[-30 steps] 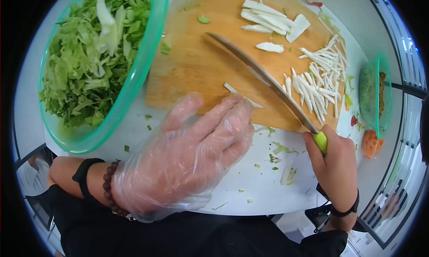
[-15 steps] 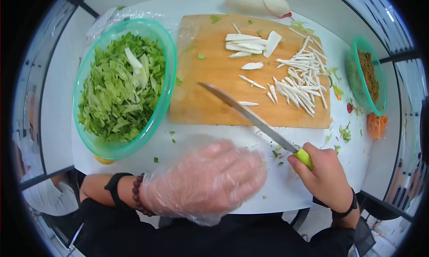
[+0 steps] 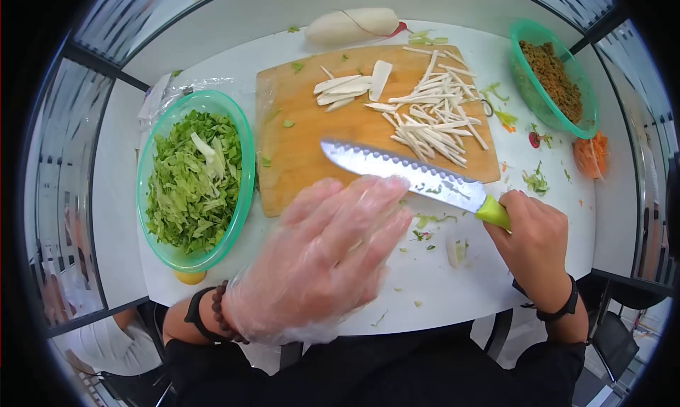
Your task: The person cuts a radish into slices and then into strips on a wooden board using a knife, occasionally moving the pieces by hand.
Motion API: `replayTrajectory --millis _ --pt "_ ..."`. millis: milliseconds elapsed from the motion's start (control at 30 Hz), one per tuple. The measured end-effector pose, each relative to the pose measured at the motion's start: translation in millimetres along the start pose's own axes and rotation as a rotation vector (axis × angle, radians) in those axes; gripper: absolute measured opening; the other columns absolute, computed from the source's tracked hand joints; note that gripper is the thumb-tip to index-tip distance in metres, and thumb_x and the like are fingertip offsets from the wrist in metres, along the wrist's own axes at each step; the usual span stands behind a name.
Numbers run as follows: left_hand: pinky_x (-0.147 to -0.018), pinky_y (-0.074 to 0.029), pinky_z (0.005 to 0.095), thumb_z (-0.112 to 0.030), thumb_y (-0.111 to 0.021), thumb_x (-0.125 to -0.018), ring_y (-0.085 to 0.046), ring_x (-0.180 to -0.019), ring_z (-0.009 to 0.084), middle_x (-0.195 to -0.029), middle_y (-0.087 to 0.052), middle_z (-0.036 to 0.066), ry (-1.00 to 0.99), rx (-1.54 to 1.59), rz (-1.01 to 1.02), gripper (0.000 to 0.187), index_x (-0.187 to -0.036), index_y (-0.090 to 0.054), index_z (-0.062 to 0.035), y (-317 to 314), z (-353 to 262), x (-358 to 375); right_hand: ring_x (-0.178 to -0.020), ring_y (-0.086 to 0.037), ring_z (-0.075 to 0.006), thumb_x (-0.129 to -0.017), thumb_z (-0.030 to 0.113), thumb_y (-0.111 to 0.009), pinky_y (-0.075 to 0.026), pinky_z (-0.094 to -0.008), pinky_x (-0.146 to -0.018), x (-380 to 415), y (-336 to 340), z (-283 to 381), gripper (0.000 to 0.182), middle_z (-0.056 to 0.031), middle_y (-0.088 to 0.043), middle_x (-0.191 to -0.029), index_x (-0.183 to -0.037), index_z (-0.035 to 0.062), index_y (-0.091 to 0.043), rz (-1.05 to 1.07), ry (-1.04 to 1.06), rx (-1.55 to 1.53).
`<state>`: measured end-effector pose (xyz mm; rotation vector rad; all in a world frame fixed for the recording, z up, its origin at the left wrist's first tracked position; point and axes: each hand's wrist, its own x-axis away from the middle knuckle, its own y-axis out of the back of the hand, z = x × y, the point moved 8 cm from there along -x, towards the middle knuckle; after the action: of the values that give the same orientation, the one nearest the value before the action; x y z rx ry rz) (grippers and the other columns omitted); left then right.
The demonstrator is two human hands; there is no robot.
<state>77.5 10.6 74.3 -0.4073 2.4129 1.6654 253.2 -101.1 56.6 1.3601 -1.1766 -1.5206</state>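
My right hand (image 3: 528, 237) is wrapped round the green handle of a knife (image 3: 411, 177), whose broad blade points left over the front of the wooden cutting board (image 3: 312, 134). My left hand (image 3: 326, 255), in a clear plastic glove, has its fingers stretched out beside the blade, fingertips close to its lower edge. White vegetable strips (image 3: 439, 117) are heaped on the board's right side. Flat white slices (image 3: 347, 88) lie near its back. Whether the glove touches the blade I cannot tell.
A green bowl of chopped leaves (image 3: 195, 187) stands at the left. Behind the board lies a whole white radish (image 3: 350, 26). At the right are a bowl of brown food (image 3: 552, 78) and a bag of orange shreds (image 3: 591, 156). Scraps dot the table.
The knife has turned so its flat face shows. My left hand has moved up to the blade. Loose pieces at the board's middle have joined the strips, and the view has shifted.
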Motion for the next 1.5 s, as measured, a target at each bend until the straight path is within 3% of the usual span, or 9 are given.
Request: replayTrajectory --millis 167,333,433,600,700,800,967,1267,1500 --pt "-0.11 -0.039 0.0499 -0.014 -0.072 -0.081 -0.053 -0.133 0.0315 -0.143 -0.056 0.017 0.059 0.013 0.104 0.066 -0.142 -0.05 -0.0022 -23 2 -27 -0.062 -0.058 -0.0222 -0.07 0.021 -0.087 -0.044 -0.0357 -0.053 5 10 -5 0.036 -0.0055 -0.054 -0.069 -0.081 0.0069 -0.055 -0.029 0.036 0.036" --pt "-0.102 -0.047 0.0457 -0.012 -0.066 -0.089 -0.059 -0.119 0.0379 -0.129 -0.06 0.022 0.195 -0.121 -0.079 0.051 -0.136 -0.05 0.0004 12 19 -41 -0.057 -0.059 -0.0289 -0.079 0.019 -0.084 -0.045 -0.0364 -0.053 22 4 -45 0.031 -0.0099 -0.059 -0.066 -0.083 0.0044 -0.057 -0.041 -0.225 -0.242" --pt "-0.095 -0.05 0.0461 -0.014 -0.06 -0.095 -0.06 -0.108 0.0425 -0.116 -0.061 0.025 0.383 -0.228 -0.017 0.038 -0.128 -0.052 0.0022 4 54 -37 -0.048 -0.056 -0.0166 -0.09 0.015 -0.074 -0.042 -0.0324 -0.048 39 -17 -78 0.021 -0.0076 -0.053 -0.055 -0.084 0.0007 -0.06 0.167 -0.547 -0.657" --pt "-0.095 -0.05 0.0471 -0.016 -0.059 -0.097 -0.06 -0.109 0.0409 -0.114 -0.06 0.024 0.506 -0.432 0.131 0.036 -0.128 -0.052 0.0014 -14 83 -43 -0.044 -0.049 -0.0082 -0.096 0.018 -0.066 -0.039 -0.0247 -0.042 46 -39 -84 0.021 -0.0011 -0.054 -0.057 -0.085 0.001 -0.06 0.302 -0.683 -1.267" --pt "-0.095 -0.05 0.0464 -0.017 -0.059 -0.098 -0.06 -0.11 0.0398 -0.118 -0.06 0.024 0.2 -0.666 -0.122 0.036 -0.129 -0.052 0.0007 -11 72 -46 -0.044 -0.049 -0.0082 -0.096 0.02 -0.065 -0.039 -0.0239 -0.041 45 -44 -88 0.022 -0.0014 -0.054 -0.057 -0.086 0.0014 -0.061 0.334 -0.655 -1.375" --pt "-0.092 -0.052 0.0421 -0.015 -0.06 -0.098 -0.066 -0.101 0.0359 -0.111 -0.068 0.019 0.296 -0.135 -0.253 0.02 -0.112 -0.064 -0.0016 19 36 -82 -0.044 -0.048 -0.0082 -0.096 0.022 -0.065 -0.039 -0.0237 -0.041 50 -49 -94 0.023 -0.0013 -0.054 -0.058 -0.087 0.0014 -0.061 0.323 -0.685 -1.391" --pt "-0.065 -0.055 0.034 -0.008 -0.061 -0.092 -0.067 -0.069 0.0229 -0.082 -0.069 0.007 -0.093 -0.041 -0.599 0.006 -0.092 -0.067 -0.0079 35 -131 -72 -0.042 -0.046 -0.008 -0.098 0.024 -0.062 -0.039 -0.0231 -0.039 61 -50 -116 0.023 -0.0019 -0.052 -0.059 -0.089 0.0025 -0.06 0.095 -0.782 -1.446" --pt "-0.071 -0.054 0.0356 -0.006 -0.058 -0.093 -0.066 -0.079 0.0253 -0.089 -0.068 0.008 -0.28 0.019 -0.12 0.011 -0.101 -0.066 -0.0063 -17 -137 -83 -0.041 -0.042 -0.0069 -0.1 0.028 -0.06 -0.035 -0.0217 -0.039 60 -50 -114 0.028 -0.0005 -0.05 -0.057 -0.094 0.0006 -0.059 0.022 -0.789 -1.492" --pt "-0.083 -0.051 0.0414 -0.014 -0.058 -0.098 -0.064 -0.091 0.0329 -0.095 -0.067 0.014 0.112 -0.395 0.107 0.019 -0.113 -0.063 -0.0047 -3 13 -112 -0.044 -0.044 -0.0058 -0.099 0.027 -0.062 -0.038 -0.0224 -0.04 60 -47 -112 0.028 0.0001 -0.052 -0.059 -0.094 -0.0001 -0.061 0.015 -0.79 -1.489"
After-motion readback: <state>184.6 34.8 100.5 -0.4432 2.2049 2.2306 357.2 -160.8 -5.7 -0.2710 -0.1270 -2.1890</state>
